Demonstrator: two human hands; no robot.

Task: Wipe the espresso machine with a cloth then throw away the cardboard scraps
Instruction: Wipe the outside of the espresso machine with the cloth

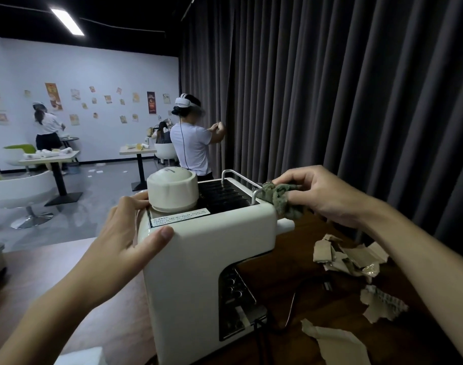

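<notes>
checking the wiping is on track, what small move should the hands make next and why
Probably slide the cloth along the metal rail: the right hand pinches it at the rail's near post, the left hand steadies the espresso machine.

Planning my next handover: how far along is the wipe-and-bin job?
Nothing looks finished. In hand: the right hand pinches the cloth on the top rail of the espresso machine while the left hand grips its body. Left: the cardboard scraps lie on the table, not thrown away.

Right hand [323, 196] pinches cloth [281, 199], seemingly touching espresso machine [198, 262].
</notes>
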